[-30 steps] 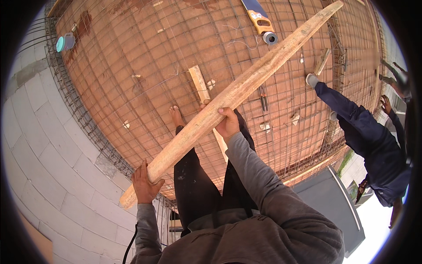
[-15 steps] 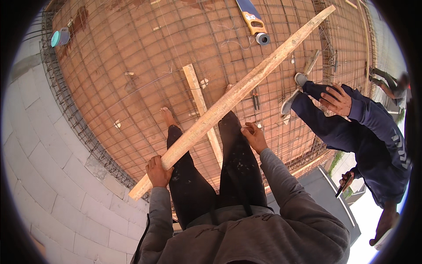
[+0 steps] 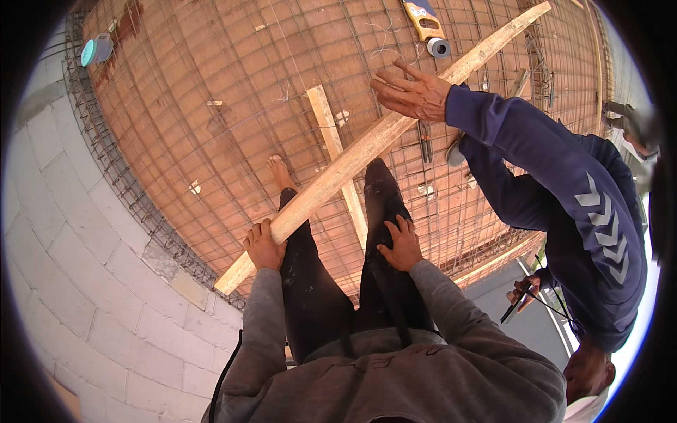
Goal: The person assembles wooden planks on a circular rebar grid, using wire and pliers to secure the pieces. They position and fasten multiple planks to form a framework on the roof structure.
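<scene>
the long pale wooden plank (image 3: 367, 148) is the landmark here. its long axis runs diagonally, low end near the grey block wall (image 3: 77, 282) at lower left, far end pointing up and right across the red brick slab covered with steel mesh (image 3: 211, 84).

nearest, the left hand (image 3: 262, 245) is clenched around the plank close to its low end, fingers (image 3: 258, 230) curled over the top edge with the wood passing under them and the palm beneath. the right hand (image 3: 402, 244) lies just right of the plank and apart from it, fingers spread loose and resting flat on the dark trouser leg (image 3: 384, 211), grasping nothing. the plank crosses above both legs and a bare foot (image 3: 281, 173).

under the plank's middle lies a shorter pale wooden board (image 3: 337, 158), crossing it at an angle on the mesh.

further along, a co-worker's hand (image 3: 412, 92) in a dark blue sleeve hovers open just above the plank, fingers stretched; whether it touches cannot be told.

beyond, left of the plank's far end, lie a yellow-handled handsaw (image 3: 422, 17) and a small grey roll (image 3: 440, 47).
</scene>
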Demonstrator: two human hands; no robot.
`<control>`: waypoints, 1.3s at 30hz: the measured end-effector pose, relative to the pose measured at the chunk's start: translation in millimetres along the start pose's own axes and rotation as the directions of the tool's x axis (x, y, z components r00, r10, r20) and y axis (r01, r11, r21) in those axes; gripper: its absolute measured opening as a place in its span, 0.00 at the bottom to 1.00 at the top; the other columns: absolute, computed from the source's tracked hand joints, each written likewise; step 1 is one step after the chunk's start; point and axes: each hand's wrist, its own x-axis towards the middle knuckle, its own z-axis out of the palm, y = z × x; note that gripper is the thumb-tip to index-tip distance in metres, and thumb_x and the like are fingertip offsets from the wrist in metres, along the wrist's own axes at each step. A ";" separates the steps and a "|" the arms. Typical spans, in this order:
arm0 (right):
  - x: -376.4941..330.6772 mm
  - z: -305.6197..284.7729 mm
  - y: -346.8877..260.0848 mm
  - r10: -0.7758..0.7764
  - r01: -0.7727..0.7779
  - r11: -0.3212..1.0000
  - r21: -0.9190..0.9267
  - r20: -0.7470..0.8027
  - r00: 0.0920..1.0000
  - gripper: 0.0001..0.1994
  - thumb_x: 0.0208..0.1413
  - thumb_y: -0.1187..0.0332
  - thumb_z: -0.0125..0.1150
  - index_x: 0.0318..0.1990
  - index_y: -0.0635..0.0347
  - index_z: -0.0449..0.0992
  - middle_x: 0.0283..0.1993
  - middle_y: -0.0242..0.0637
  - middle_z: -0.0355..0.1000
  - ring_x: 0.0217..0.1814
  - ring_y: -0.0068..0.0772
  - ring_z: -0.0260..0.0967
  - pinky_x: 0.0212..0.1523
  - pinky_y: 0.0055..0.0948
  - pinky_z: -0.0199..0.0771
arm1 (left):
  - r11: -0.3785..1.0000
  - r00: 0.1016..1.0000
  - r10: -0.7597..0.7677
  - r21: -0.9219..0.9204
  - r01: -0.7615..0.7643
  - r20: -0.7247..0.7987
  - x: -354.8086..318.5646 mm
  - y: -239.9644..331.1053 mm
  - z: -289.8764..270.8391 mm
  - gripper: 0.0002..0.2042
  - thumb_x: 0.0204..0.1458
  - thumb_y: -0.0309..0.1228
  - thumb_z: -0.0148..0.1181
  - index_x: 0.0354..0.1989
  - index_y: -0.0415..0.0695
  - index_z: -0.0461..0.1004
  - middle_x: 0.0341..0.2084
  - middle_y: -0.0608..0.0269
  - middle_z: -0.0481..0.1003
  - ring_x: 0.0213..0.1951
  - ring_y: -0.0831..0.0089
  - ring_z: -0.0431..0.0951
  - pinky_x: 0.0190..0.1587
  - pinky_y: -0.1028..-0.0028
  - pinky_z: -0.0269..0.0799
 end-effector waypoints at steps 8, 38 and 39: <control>0.7 17.6 1.3 0.018 -0.018 0.999 -0.050 -0.006 1.000 0.36 0.54 0.55 0.69 0.69 0.52 0.63 0.76 0.52 0.45 0.78 0.63 0.39 0.72 0.60 0.50 | 0.998 1.000 -0.004 -0.067 0.004 0.004 13.2 -11.5 36.0 0.36 0.34 0.32 0.79 0.57 0.49 0.70 0.50 0.59 0.72 0.55 0.56 0.70 0.58 0.57 0.62; 13.1 -12.5 -42.4 -0.231 0.174 0.935 -0.309 -0.159 0.960 0.33 0.54 0.60 0.68 0.66 0.59 0.66 0.65 0.54 0.63 0.69 0.55 0.59 0.63 0.53 0.65 | 0.999 1.000 0.006 -0.053 -0.008 -0.030 29.7 -24.8 56.5 0.35 0.37 0.34 0.78 0.58 0.51 0.71 0.49 0.59 0.72 0.54 0.58 0.69 0.59 0.59 0.60; 19.0 -18.0 -52.3 -0.252 0.233 0.965 -0.120 -0.182 0.951 0.32 0.55 0.61 0.68 0.66 0.60 0.66 0.58 0.52 0.68 0.61 0.52 0.65 0.58 0.50 0.69 | 0.999 0.999 0.007 -0.051 -0.010 -0.044 31.0 -25.5 56.7 0.35 0.37 0.34 0.78 0.58 0.51 0.71 0.49 0.59 0.72 0.54 0.58 0.69 0.59 0.59 0.59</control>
